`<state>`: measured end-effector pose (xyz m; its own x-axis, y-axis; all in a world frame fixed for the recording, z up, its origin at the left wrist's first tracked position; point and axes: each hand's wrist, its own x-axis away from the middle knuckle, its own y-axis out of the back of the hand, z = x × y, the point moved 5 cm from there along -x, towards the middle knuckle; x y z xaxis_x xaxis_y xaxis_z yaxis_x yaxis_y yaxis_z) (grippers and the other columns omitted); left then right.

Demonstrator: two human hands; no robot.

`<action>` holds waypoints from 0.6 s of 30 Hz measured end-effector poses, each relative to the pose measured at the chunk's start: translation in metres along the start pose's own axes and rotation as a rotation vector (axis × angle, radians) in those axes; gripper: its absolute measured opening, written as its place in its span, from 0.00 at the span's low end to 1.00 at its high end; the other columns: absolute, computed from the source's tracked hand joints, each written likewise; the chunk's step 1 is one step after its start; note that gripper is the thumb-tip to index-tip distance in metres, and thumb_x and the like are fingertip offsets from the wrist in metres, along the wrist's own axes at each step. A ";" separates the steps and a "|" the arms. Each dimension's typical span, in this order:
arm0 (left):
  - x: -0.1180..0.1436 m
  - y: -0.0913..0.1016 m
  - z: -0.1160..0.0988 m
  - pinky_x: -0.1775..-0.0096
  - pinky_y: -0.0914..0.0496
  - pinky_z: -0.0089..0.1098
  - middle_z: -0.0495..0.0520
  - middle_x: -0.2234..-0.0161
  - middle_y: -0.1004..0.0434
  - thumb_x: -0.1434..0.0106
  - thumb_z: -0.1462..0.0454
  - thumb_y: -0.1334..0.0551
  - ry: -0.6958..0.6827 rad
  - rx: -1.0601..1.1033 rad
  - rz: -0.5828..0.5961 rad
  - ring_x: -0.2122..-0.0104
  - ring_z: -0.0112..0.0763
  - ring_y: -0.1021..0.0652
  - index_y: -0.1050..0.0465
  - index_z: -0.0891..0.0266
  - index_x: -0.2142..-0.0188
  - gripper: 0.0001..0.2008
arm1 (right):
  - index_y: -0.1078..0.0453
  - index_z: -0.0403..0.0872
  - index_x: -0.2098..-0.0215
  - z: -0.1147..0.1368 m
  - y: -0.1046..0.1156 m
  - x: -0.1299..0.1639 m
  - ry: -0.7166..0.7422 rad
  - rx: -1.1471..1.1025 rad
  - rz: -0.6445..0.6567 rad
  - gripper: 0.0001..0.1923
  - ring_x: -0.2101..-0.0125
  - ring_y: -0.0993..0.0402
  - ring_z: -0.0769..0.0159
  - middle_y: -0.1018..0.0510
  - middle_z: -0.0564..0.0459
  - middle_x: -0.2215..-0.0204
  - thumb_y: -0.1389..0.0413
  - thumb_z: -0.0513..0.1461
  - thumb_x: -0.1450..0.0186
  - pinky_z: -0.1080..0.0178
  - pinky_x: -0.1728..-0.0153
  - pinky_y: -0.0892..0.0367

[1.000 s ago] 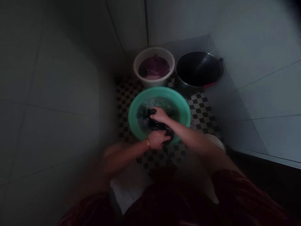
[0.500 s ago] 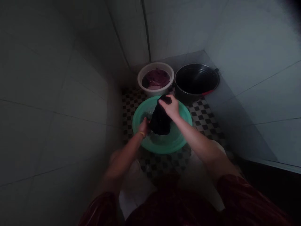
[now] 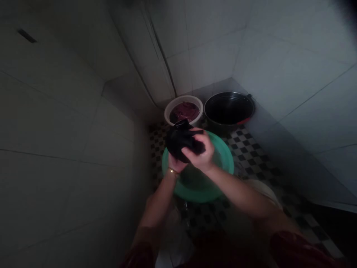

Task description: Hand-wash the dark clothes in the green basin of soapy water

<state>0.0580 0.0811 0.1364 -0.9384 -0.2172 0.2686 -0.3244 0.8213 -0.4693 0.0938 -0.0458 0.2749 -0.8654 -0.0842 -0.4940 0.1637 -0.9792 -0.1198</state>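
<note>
Both hands are closed around a bunched black cloth point(image 3: 181, 139), holding it in the air above the green basin point(image 3: 223, 156). The right hand point(image 3: 201, 154) clenches the near side of the bundle, its fingers point(image 3: 195, 143) curled over the fabric and the knuckles turned toward the camera. The left hand point(image 3: 174, 163) grips the cloth from below and from the left of the basin's middle; most of that hand is hidden behind the fabric, and a thin gold bracelet point(image 3: 173, 171) circles its wrist. The cloth is wadded into a dark lump, and its top edge reaches up in front of the near rim of the white bucket point(image 3: 171, 109).

The green basin sits on a black-and-white checkered floor point(image 3: 251, 149), directly beneath the hands. Whether it holds water cannot be made out in the dim light. Beyond the basin, against the corner of the tiled wall point(image 3: 209, 56), stand two containers side by side: the white bucket, on the basin's far left, with a purple garment point(image 3: 186, 110) lying inside, and a black pot point(image 3: 228, 108) on the basin's far right, with a red strip along its near rim. Bucket and pot stand just beside each other. Dark red sleeves point(image 3: 292, 249) cover the person's upper arms on the near side of the basin.
</note>
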 end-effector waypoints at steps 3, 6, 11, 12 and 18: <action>-0.013 0.013 -0.019 0.45 0.32 0.40 0.53 0.49 0.23 0.41 0.42 0.46 -0.112 0.166 -0.132 0.43 0.39 0.29 0.25 0.56 0.50 0.29 | 0.33 0.51 0.62 -0.024 0.016 -0.005 -0.198 -0.036 -0.164 0.19 0.59 0.28 0.59 0.25 0.51 0.64 0.38 0.52 0.46 0.56 0.53 0.31; -0.012 0.030 -0.034 0.45 0.32 0.38 0.50 0.50 0.23 0.44 0.48 0.44 -0.228 0.115 -0.301 0.46 0.37 0.27 0.28 0.52 0.47 0.27 | 0.34 0.50 0.63 -0.066 0.025 -0.009 -0.478 -0.177 -0.289 0.19 0.60 0.27 0.64 0.25 0.54 0.66 0.39 0.51 0.47 0.60 0.56 0.30; 0.015 0.035 -0.067 0.44 0.34 0.36 0.49 0.49 0.25 0.48 0.60 0.40 -0.569 -0.229 -0.375 0.48 0.37 0.27 0.30 0.51 0.47 0.26 | 0.32 0.50 0.70 -0.116 0.024 0.001 -0.904 -0.547 -0.262 0.15 0.66 0.25 0.64 0.23 0.57 0.72 0.36 0.48 0.50 0.60 0.59 0.27; 0.023 0.032 -0.072 0.44 0.35 0.37 0.50 0.50 0.25 0.49 0.61 0.39 -0.625 -0.338 -0.363 0.47 0.39 0.27 0.28 0.52 0.50 0.24 | 0.31 0.50 0.71 -0.122 0.023 0.007 -0.993 -0.580 -0.215 0.14 0.69 0.25 0.64 0.23 0.57 0.74 0.36 0.47 0.50 0.60 0.61 0.26; 0.075 -0.015 -0.069 0.41 0.38 0.48 0.54 0.44 0.32 0.51 0.65 0.36 -0.753 -0.894 -0.007 0.44 0.48 0.30 0.21 0.54 0.61 0.15 | 0.28 0.46 0.73 -0.150 0.027 0.066 -1.329 -0.494 0.199 0.13 0.73 0.24 0.59 0.21 0.50 0.76 0.40 0.48 0.43 0.56 0.65 0.25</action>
<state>0.0009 0.0885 0.2214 -0.8673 -0.2348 -0.4389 -0.4126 0.8323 0.3702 0.1121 -0.0498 0.1104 -0.5566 -0.5874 0.5875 0.2394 -0.7906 -0.5636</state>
